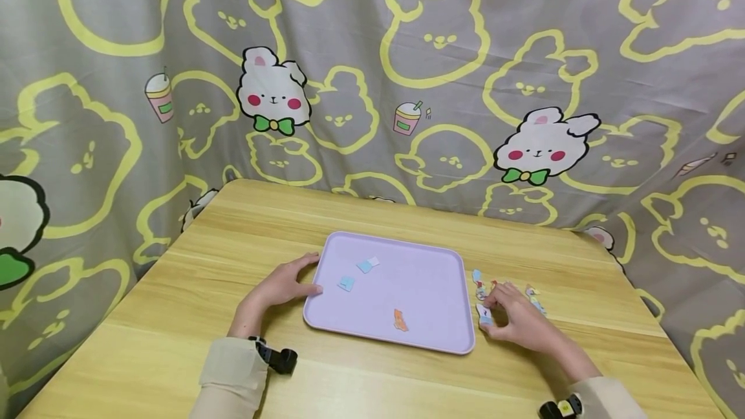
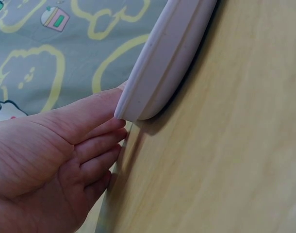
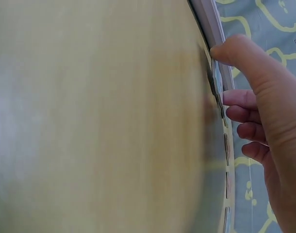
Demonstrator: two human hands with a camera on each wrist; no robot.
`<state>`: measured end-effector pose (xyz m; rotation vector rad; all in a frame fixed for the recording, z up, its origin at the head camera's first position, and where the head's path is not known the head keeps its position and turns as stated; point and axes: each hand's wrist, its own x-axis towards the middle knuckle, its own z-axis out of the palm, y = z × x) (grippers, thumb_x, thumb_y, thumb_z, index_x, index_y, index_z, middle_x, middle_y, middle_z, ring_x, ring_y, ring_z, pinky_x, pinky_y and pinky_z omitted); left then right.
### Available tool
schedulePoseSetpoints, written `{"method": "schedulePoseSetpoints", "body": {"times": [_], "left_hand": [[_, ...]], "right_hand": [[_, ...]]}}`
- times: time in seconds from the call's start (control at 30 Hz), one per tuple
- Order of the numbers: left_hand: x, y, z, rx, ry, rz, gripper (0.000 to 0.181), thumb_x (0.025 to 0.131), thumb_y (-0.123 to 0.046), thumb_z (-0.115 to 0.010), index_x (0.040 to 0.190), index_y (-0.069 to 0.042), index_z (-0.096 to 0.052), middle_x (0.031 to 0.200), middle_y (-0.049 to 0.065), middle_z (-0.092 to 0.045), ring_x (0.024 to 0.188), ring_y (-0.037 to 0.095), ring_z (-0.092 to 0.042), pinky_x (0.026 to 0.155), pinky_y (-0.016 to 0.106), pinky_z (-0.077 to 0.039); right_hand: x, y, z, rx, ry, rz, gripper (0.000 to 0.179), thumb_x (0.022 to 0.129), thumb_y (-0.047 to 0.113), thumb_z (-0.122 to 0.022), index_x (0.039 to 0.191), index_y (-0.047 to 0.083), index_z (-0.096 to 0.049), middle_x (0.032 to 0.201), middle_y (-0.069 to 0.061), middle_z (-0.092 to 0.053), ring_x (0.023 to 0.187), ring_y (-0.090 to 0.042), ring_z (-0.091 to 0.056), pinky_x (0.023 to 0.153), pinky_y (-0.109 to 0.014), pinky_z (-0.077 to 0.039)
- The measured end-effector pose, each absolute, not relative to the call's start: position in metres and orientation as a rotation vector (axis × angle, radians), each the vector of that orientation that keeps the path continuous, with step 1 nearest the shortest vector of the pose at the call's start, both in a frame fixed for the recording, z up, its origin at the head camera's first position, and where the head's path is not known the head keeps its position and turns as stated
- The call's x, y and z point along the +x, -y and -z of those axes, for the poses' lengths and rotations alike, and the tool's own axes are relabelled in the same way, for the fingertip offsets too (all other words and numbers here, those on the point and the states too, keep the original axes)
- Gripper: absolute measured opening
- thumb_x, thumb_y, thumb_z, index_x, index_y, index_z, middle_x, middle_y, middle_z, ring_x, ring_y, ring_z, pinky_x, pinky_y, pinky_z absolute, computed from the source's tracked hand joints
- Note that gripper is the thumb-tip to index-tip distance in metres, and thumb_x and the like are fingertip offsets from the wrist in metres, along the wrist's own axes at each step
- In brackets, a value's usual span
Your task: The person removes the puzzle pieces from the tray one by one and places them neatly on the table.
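My left hand (image 1: 286, 282) rests at the left edge of the lilac tray (image 1: 401, 247). Its thumb touches the rim, and the relaxed fingers lie by the outer wall, as the left wrist view shows. Just off the tray's right side, my right hand (image 1: 518, 315) pinches a white and light-blue puzzle piece (image 1: 484, 315) between thumb and finger. Seen from the right wrist, that thin piece (image 3: 217, 77) stands edge-on to the camera. On the tray lie two light-blue pieces, one upper (image 1: 367, 266) and one lower (image 1: 346, 284), plus an orange piece (image 1: 400, 320).
Several small colourful pieces (image 1: 534, 298) lie on the wooden table (image 1: 372, 380) around my right hand, some partly covered by it. A light-blue piece (image 1: 477, 275) lies near the tray's right rim. A patterned grey curtain (image 1: 349, 37) hangs behind the table.
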<state>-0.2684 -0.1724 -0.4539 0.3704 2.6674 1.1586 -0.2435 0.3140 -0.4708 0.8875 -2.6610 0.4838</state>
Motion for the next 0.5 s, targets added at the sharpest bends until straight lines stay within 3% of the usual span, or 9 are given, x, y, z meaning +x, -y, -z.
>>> {"method": "schedulePoseSetpoints", "body": {"times": [0.5], "left_hand": [[-0.2709, 0.1727, 0.4557, 0.383, -2.67, -1.149, 0.071, 0.09, -0.028, -0.071, 0.149, -0.005, -0.039, 0.157, 0.023, -0.033, 0.146, 0.044, -0.028, 0.12, 0.059, -0.027]], "right_hand": [[-0.2437, -0.3157, 0.4679, 0.903, 2.659, -0.328, 0.036, 0.065, 0.03, -0.086, 0.09, 0.016, -0.065, 0.091, 0.01, -0.06, 0.084, -0.002, -0.052, 0.072, -0.027, -0.054]]}}
